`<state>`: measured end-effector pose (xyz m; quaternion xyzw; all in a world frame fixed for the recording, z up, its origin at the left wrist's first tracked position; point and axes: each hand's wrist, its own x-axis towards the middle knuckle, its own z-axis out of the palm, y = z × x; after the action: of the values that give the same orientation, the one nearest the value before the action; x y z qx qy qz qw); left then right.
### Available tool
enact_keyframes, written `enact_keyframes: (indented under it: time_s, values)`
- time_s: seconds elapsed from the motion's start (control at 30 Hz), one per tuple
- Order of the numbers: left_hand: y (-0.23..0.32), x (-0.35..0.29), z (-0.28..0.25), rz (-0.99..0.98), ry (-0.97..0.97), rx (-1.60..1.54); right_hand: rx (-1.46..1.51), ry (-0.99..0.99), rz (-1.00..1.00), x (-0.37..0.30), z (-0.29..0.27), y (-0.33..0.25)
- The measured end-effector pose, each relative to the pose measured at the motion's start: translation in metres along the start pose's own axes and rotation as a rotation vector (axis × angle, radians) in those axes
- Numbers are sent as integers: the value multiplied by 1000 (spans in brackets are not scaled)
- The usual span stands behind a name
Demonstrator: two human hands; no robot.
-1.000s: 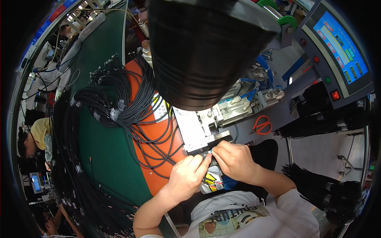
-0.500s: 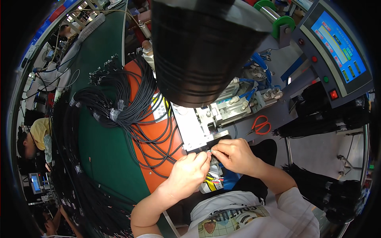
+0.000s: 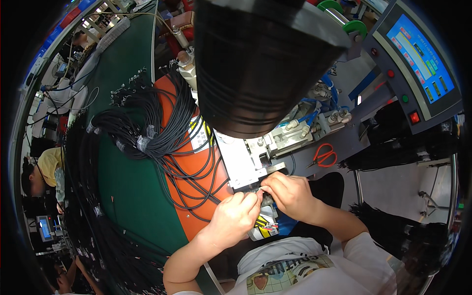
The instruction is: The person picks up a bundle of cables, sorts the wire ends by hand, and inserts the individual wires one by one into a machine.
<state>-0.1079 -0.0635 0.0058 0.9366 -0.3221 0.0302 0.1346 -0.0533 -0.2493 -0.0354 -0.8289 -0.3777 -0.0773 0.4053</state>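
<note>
My left hand (image 3: 235, 219) is closed in a pinch beside the front edge of a white metal machine fixture (image 3: 238, 164). Black cables (image 3: 196, 184) run over the orange mat up to this hand, and one seems to end in its fingers. My right hand (image 3: 291, 196) meets it from the right, thumb and forefinger pressed together. A tiny pale piece sits between both sets of fingertips, too small to name. Below the hands, thin red, white and black wires (image 3: 268, 226) stick out over a yellow label. The fingers hide much of the fixture's front.
A large black cylinder (image 3: 260, 69) hangs over the fixture. Red-handled scissors (image 3: 325, 155) lie to the right, below a touchscreen panel (image 3: 418, 59). A tied bundle of black cables (image 3: 142, 140) rests on the orange mat (image 3: 189, 212) and green table (image 3: 132, 191). More cables hang at right (image 3: 408, 231).
Both hands stay together at the fixture's front edge. The right fingers have shifted slightly, and the thin wires below have moved a little. The whole view has tilted slightly.
</note>
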Motion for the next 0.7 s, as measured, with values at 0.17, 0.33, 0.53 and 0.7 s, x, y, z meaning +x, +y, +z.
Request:
enact_keyframes:
  time_s: [0.17, 0.33, 0.53, 0.7]
  values:
    - [0, 6, -4, -37, -51, 4, 273, -220, 337, -4, -1, 18]
    - [-2, -4, 7, -178, 82, -151, 679, -189, 570, -13, 8, 14]
    - [-6, -32, 1, -322, 259, -147, 402, -87, 395, -14, 11, 16]
    - [-8, -39, 13, -503, 221, -168, 680, -239, 252, -11, -18, -15]
